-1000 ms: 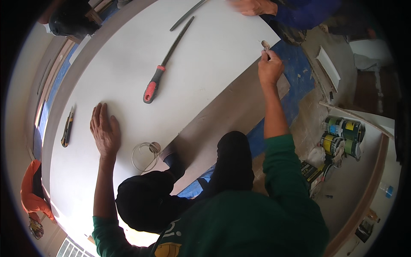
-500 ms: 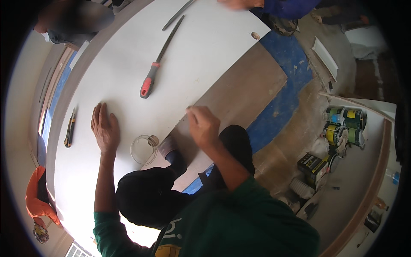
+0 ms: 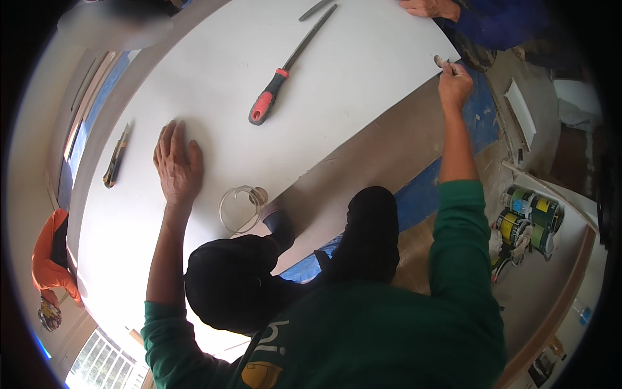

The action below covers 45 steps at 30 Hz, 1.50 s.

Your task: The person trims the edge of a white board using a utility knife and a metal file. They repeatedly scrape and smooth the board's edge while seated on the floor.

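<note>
A large white panel (image 3: 337,117) lies before me. My left hand (image 3: 179,168) rests flat on it, fingers stretched out. My right hand (image 3: 455,84) reaches to the panel's far right corner. Its fingers are pinched beside a small round hole (image 3: 438,61); what they hold, if anything, is too small to make out. Between my hands lies a file (image 3: 265,104) with a red and black handle. To the left of my left hand is a utility knife (image 3: 116,159). A clear thin coil (image 3: 223,214) lies near my knee, beside another round hole (image 3: 258,196).
A co-worker's hand (image 3: 427,8) rests on the panel's far edge, and another metal tool (image 3: 314,9) lies there. Blue sheeting (image 3: 421,198) and brown board (image 3: 376,146) lie below the panel. Several paint cans (image 3: 531,207) stand at the right. A person in orange (image 3: 52,253) is at the left.
My right hand has moved from the panel's near edge out to its far right corner. The left hand stays flat on the panel. The whole view has shifted slightly.
</note>
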Each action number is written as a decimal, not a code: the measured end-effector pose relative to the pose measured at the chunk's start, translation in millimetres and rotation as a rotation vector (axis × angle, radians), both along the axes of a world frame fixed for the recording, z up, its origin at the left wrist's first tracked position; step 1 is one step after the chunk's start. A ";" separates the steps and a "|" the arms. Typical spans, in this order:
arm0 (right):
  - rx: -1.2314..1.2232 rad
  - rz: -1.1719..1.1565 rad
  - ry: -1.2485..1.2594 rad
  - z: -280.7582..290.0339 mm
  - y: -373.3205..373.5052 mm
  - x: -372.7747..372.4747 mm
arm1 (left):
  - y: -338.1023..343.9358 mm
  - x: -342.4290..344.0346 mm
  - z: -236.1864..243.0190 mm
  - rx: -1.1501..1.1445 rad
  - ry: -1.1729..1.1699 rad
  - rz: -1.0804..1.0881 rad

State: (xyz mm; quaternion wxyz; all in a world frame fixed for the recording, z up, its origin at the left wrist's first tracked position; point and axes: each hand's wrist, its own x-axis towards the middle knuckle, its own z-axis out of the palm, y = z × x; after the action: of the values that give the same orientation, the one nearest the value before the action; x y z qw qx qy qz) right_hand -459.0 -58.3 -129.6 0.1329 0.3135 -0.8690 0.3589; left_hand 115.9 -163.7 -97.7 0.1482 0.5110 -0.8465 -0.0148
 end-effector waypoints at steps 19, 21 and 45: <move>-0.358 0.485 -0.320 -0.9 81.9 343.6 | -2.9 9.3 -8.8 -0.030 -0.014 -0.029; -0.368 0.374 -0.222 -1.0 63.0 270.3 | 0.3 7.6 -6.7 -0.002 -0.015 -0.005; -0.417 -0.126 -0.097 -21.9 -16.5 -60.7 | 2.5 -6.8 -3.9 0.003 -0.017 -0.033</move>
State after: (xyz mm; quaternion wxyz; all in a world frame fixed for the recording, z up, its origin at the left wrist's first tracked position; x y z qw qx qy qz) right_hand -519.7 -74.9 -151.6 0.1751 0.2064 -0.7992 0.5366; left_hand 109.1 -161.2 -101.6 0.1399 0.4972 -0.8562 -0.0139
